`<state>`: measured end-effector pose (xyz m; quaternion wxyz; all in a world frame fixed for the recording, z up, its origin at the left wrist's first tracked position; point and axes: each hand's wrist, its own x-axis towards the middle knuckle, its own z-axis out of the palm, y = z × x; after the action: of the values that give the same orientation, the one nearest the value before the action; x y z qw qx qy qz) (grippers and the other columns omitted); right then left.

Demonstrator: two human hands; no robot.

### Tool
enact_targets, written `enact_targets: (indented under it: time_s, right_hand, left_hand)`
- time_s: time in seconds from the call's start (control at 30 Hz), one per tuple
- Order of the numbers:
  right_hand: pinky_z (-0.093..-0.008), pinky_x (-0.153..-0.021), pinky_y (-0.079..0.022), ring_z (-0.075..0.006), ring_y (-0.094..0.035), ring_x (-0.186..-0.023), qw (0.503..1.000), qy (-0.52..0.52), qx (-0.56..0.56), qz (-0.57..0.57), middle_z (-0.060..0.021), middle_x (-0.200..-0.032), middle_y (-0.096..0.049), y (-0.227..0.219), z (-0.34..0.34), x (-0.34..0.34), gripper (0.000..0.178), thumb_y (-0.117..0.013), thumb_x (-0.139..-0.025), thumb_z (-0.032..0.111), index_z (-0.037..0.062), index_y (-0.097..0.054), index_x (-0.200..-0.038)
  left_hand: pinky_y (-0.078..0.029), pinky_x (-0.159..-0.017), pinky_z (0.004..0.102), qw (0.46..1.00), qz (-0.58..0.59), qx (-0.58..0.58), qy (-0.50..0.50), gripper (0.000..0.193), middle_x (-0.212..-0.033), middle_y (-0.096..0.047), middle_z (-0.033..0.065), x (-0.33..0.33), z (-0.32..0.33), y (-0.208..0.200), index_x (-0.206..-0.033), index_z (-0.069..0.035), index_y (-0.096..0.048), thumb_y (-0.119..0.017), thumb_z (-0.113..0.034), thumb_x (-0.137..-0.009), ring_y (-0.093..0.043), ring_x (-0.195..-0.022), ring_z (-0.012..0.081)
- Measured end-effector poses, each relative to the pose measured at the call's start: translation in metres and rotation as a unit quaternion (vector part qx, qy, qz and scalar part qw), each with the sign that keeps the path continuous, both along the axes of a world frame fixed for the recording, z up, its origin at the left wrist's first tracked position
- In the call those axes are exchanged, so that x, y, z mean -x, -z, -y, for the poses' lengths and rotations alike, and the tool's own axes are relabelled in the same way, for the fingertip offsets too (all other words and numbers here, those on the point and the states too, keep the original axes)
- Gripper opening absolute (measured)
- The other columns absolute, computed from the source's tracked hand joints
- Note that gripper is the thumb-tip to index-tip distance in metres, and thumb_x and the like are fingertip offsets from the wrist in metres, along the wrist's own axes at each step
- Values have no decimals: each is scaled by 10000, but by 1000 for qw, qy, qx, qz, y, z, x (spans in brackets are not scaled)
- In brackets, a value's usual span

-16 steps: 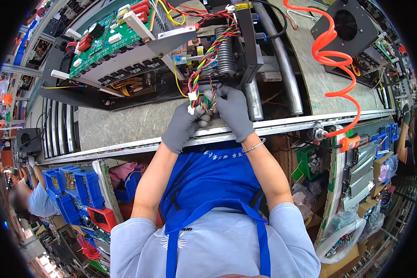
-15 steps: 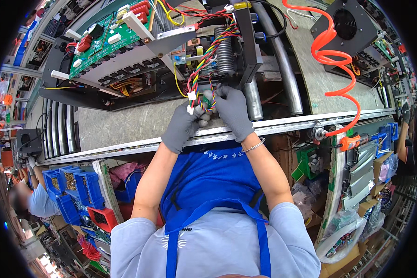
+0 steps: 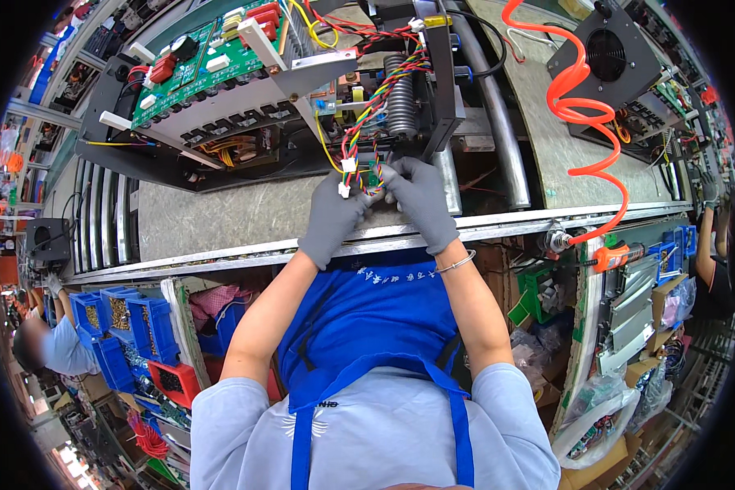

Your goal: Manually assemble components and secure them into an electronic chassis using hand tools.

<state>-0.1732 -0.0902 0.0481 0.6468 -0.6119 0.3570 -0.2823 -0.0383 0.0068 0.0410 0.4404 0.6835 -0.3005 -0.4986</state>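
Both my hands wear grey gloves and meet at the near side of an open black metal chassis (image 3: 245,173). My left hand (image 3: 332,216) is closed, its fingertips pinching a loop of thin multicoloured wires (image 3: 371,191). From the other side, the closed fingers of my right hand (image 3: 423,198) grip a small green circuit board (image 3: 374,176) beside that loop; the fingertips partly hide it. Just above my left fingers dangle two white plug connectors (image 3: 349,165), at the end of a red, yellow, green and black cable bundle (image 3: 386,88). A ribbed grey coil (image 3: 400,98) stands behind.
A large green circuit board (image 3: 212,61) tops the chassis at left. Metal rollers (image 3: 498,122) run along the right, past an orange coiled air hose (image 3: 588,106). Blue bins of screws (image 3: 151,327) sit below the bench edge at left. An orange-handled tool (image 3: 616,257) hangs at right.
Both hands have shifted slightly right in the picture, along with the chassis and wires. The fingers have drawn tighter around the wire loop and the small green board.
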Motion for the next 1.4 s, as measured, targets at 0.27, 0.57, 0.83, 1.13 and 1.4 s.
enact_targets:
  time_s: [0.27,0.57,0.83,1.13,1.4]
  right_hand:
    - [-222,-497,-413,-60,-550,-558,999,-21,13,-21,-14,-652,-605,-2,4,2,306,-647,-897,301,-4,-658,-901]
    - [-319,-590,-470,-193,-608,-619,910,45,362,-198,-73,-913,-642,-25,-23,3,250,-733,-788,215,34,-641,-935]
    - [-395,-669,-506,-284,-643,-792,853,108,450,-241,-99,-909,-641,-24,-22,-20,304,-754,-761,281,81,-618,-945]
    - [-246,-598,-461,-75,-541,-617,949,121,278,-85,-69,-751,-654,-21,-6,-13,214,-688,-829,125,-33,-683,-973]
    - [-213,-625,-443,-44,-509,-679,986,102,132,2,-8,-802,-625,-50,-24,1,226,-649,-844,63,-27,-662,-1051]
  left_hand:
    - [-496,-730,253,977,40,178,114,589,-985,-644,6,-21,20,-14,-1381,-127,-454,-687,-132,-840,-593,-830,93]
    - [-479,-869,287,931,197,281,127,516,-1096,-654,54,-32,30,8,-1280,-31,-536,-724,-177,-822,-575,-965,92]
    - [-513,-678,372,937,251,242,2,490,-911,-681,162,-7,19,15,-1278,-117,-550,-662,-118,-801,-675,-767,284]
    - [-516,-774,386,900,289,325,-12,372,-988,-669,155,-10,33,9,-1163,-87,-609,-660,-100,-795,-654,-902,331]
    - [-505,-788,308,956,96,276,16,342,-994,-706,134,-19,45,4,-1131,-4,-642,-694,-115,-812,-660,-896,154]
